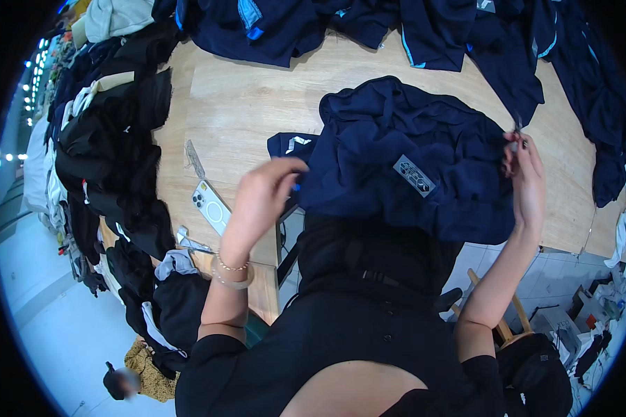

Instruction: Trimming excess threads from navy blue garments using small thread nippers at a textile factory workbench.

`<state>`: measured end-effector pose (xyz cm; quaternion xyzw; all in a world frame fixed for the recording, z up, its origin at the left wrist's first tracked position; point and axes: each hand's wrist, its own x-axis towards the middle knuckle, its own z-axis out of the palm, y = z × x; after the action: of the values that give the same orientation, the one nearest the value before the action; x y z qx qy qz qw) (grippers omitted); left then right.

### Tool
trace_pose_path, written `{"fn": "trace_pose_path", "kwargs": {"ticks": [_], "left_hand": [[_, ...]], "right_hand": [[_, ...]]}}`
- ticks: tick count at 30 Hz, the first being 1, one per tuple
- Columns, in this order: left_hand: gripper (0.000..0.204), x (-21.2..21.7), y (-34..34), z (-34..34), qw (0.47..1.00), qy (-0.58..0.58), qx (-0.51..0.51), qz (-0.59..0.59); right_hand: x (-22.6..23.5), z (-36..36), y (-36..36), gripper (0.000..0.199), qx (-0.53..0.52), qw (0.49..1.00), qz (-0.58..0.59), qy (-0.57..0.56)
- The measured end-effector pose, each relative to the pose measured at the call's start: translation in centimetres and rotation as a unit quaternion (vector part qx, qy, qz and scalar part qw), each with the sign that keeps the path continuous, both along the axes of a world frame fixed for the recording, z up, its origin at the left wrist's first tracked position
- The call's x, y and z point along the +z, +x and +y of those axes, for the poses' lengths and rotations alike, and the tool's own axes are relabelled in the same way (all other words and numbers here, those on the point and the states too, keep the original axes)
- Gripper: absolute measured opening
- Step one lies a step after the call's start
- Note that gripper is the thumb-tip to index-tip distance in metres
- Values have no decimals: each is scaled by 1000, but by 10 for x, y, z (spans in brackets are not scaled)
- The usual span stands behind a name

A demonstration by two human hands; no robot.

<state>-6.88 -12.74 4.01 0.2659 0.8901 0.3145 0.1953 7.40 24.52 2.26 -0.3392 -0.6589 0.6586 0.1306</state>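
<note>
A dark navy garment (368, 160) lies bunched at the table's near edge, partly over my lap, with a grey printed patch (414, 175) facing up. My left hand (264, 194) is closed at the garment's left edge, fingertips against the cloth; the exact pinch is hard to make out. My right hand (527, 167) is raised beside the right edge, its fingers closed around small thread snips (517, 124) whose tip points away from me. Part of the snips is hidden by the fingers.
Navy garments with light blue trim (257, 35) line the far side of the wooden table (257, 90). Black clothes (111, 160) are heaped at the left. A white phone (212, 207) lies left of my left hand. Another person (146, 372) is at lower left.
</note>
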Motion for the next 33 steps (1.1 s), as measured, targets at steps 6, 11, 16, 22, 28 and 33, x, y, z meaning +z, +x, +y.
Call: {"fn": "trace_pose_path", "kwargs": {"ticks": [6,11,16,22,28,33], "left_hand": [[12,-16,-27,20,972,57,222,43],[14,-54,-42,71,963,147,157,160],[10,-58,-39,83,956,165,234,59],[12,-70,-41,72,908,319,269,-35],[11,-53,-44,63,930,279,214,-103],[11,-56,-38,74,907,310,270,-87]], "right_hand": [[-12,14,40,23,-77,996,17,44],[-6,-9,30,12,-78,995,34,43],[-2,-37,0,15,-18,997,10,74],[1,-115,-109,24,216,936,142,240],[-26,-135,-153,18,298,895,65,325],[-15,-137,-149,18,313,913,-56,257]]}}
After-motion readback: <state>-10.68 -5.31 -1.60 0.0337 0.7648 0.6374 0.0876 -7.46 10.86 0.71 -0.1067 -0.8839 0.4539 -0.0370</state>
